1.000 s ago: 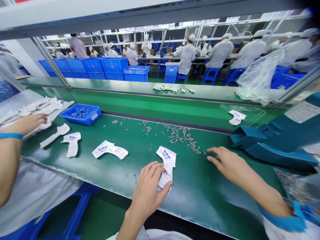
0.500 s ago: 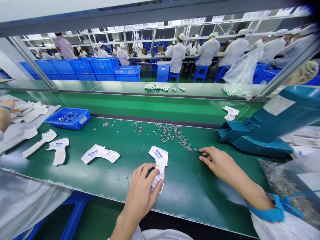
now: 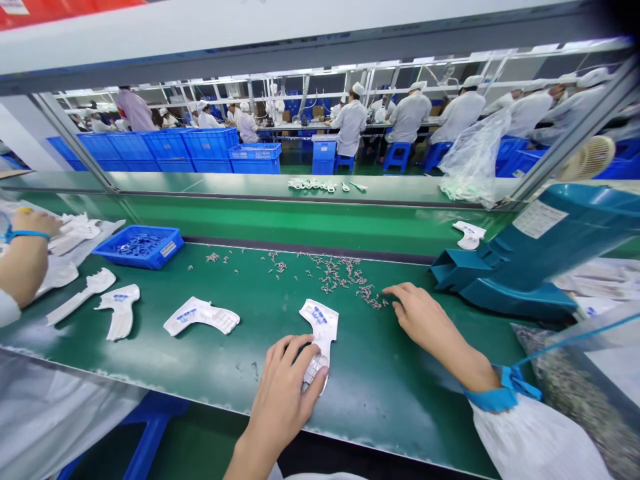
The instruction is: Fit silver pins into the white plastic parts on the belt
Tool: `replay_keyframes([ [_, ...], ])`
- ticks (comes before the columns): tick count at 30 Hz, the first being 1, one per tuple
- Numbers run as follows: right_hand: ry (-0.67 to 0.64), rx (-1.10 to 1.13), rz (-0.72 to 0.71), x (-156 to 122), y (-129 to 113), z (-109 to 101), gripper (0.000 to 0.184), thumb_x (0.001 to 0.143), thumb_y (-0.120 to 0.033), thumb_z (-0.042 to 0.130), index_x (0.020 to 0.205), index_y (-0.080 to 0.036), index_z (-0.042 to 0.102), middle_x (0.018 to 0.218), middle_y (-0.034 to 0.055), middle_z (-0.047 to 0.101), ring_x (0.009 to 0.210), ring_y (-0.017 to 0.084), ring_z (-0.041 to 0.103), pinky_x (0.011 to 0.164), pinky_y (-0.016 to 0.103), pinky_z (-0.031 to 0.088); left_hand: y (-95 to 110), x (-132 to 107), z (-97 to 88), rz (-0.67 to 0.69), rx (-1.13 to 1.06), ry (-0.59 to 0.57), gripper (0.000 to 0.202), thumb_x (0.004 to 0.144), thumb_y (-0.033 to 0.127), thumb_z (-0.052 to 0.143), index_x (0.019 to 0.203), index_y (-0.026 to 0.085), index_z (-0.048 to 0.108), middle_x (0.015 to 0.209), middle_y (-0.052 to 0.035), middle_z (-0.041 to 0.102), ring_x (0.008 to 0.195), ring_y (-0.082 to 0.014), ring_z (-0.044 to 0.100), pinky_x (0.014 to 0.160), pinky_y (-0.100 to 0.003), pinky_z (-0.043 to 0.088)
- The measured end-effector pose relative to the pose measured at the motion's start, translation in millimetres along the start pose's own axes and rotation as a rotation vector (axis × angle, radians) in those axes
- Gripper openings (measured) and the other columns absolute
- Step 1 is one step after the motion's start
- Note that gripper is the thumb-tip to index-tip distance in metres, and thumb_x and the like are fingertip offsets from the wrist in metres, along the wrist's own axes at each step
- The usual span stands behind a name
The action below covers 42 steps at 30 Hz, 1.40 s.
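Observation:
My left hand lies on the lower end of a white plastic shell on the green bench, fingers curled around it and pressing it down. My right hand reaches left to the edge of a scatter of small metal screws, fingertips together at the screws. Whether a screw is pinched is too small to see.
More white shells lie left, by a blue tray of small parts. A teal hopper stands right, a plastic bag of screws near it. A co-worker's arm works at far left. A conveyor runs behind.
My right hand has slid up and left into the screw scatter. My left hand stays on the shell. The co-worker's arm has shifted at the left.

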State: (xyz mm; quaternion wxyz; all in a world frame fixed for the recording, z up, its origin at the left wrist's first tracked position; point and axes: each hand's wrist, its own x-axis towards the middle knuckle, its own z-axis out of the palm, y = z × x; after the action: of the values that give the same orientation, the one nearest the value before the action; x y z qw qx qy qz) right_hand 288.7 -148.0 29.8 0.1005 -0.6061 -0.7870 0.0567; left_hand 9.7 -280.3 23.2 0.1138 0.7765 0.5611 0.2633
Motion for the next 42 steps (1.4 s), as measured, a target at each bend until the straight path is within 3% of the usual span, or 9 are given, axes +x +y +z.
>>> replay_keyframes([
  [5, -0.057, 0.011, -0.1, -1.3, -10.8, 0.2, 0.028, 0.096, -0.023, 0.045, 0.113, -0.02, 0.066, 0.112, 0.0102, 0.067, 0.099, 0.028, 0.062, 0.084, 0.038, 0.046, 0.4, -0.8, 0.7, -0.011, -0.006, 0.003, 0.022, 0.096, 0.024, 0.055, 0.117, 0.026, 0.056, 0.131, -0.004, 0.06, 0.12, -0.0265, 0.052, 0.098, -0.044, 0.047],
  [10, -0.099, -0.018, -0.033, 2.3, -8.6, -2.7, 0.03, 0.096, -0.032, 0.049, 0.115, -0.02, 0.068, 0.088, 0.0086, 0.071, 0.089, 0.03, 0.063, 0.072, 0.038, 0.046, 0.4, -0.3, 1.2, -0.02, -0.011, 0.003, 0.02, 0.096, 0.025, 0.055, 0.116, 0.027, 0.056, 0.131, -0.004, 0.06, 0.12, -0.0269, 0.052, 0.097, -0.044, 0.047],
  [16, -0.009, -0.005, -0.06, 14.7, 11.2, 2.7, 0.035, 0.097, -0.024, 0.043, 0.12, -0.016, 0.067, 0.106, 0.0137, 0.068, 0.095, 0.029, 0.064, 0.082, 0.038, 0.046, -0.7, -0.2, 1.5, -0.027, -0.018, -0.012, 0.022, 0.096, 0.024, 0.054, 0.118, 0.027, 0.054, 0.132, -0.0043, 0.059, 0.121, -0.0272, 0.051, 0.098, -0.045, 0.046],
  [21, -0.067, 0.085, -0.093, 28.2, 14.8, 9.1, 0.022, 0.093, -0.027, 0.05, 0.1, -0.02, 0.07, 0.098, 0.0095, 0.069, 0.089, 0.026, 0.065, 0.075, 0.034, 0.046, -0.3, -0.6, 0.9, -0.025, -0.017, -0.003, 0.022, 0.096, 0.023, 0.054, 0.118, 0.027, 0.054, 0.132, -0.0042, 0.059, 0.121, -0.0265, 0.051, 0.099, -0.045, 0.045],
  [25, -0.069, 0.098, -0.07, 28.0, 12.2, -0.3, 0.018, 0.091, -0.028, 0.05, 0.088, -0.02, 0.066, 0.091, 0.0088, 0.069, 0.086, 0.025, 0.064, 0.072, 0.033, 0.045, 0.6, 0.5, 0.3, -0.025, -0.018, 0.005, 0.022, 0.096, 0.023, 0.054, 0.118, 0.026, 0.056, 0.13, -0.0052, 0.06, 0.12, -0.0263, 0.053, 0.097, -0.043, 0.047],
  [29, -0.119, 0.272, -0.036, 11.3, -14.1, -26.2, 0.025, 0.094, -0.032, 0.044, 0.089, -0.02, 0.065, 0.09, 0.0086, 0.072, 0.082, 0.024, 0.065, 0.072, 0.033, 0.045, 0.3, 1.6, 0.2, -0.018, -0.037, 0.021, 0.021, 0.095, 0.023, 0.056, 0.116, 0.026, 0.057, 0.13, -0.0055, 0.06, 0.119, -0.0266, 0.053, 0.097, -0.044, 0.047],
  [33, -0.304, 0.542, -0.128, -15.6, -67.4, -44.2, 0.027, 0.094, -0.039, 0.049, 0.088, -0.022, 0.069, 0.084, 0.0036, 0.072, 0.073, 0.019, 0.062, 0.064, 0.028, 0.043, 1.7, -0.5, -2.1, 0.016, -0.099, 0.152, 0.022, 0.096, 0.022, 0.056, 0.117, 0.025, 0.057, 0.122, -0.0066, 0.063, 0.114, -0.0242, 0.056, 0.095, -0.039, 0.047],
  [37, -0.466, 0.724, -0.243, -34.6, -109.4, -40.8, 0.028, 0.095, -0.036, 0.051, 0.083, -0.021, 0.07, 0.077, 0.0001, 0.069, 0.067, 0.014, 0.057, 0.059, 0.024, 0.039, 5.6, -3.7, -4.5, 0.055, -0.159, 0.242, 0.017, 0.095, 0.018, 0.057, 0.112, 0.023, 0.058, 0.103, -0.004, 0.067, 0.098, -0.0203, 0.061, 0.087, -0.035, 0.047],
  [42, -0.478, 0.817, -0.233, -39.6, -121.1, -29.7, 0.03, 0.097, -0.035, 0.049, 0.082, -0.02, 0.07, 0.08, 0.0005, 0.071, 0.073, 0.015, 0.06, 0.063, 0.023, 0.041, 10.2, -3.6, -3.2, 0.036, -0.204, 0.285, 0.011, 0.096, 0.014, 0.054, 0.101, 0.022, 0.059, 0.093, -0.0022, 0.068, 0.089, -0.018, 0.061, 0.08, -0.032, 0.046],
])
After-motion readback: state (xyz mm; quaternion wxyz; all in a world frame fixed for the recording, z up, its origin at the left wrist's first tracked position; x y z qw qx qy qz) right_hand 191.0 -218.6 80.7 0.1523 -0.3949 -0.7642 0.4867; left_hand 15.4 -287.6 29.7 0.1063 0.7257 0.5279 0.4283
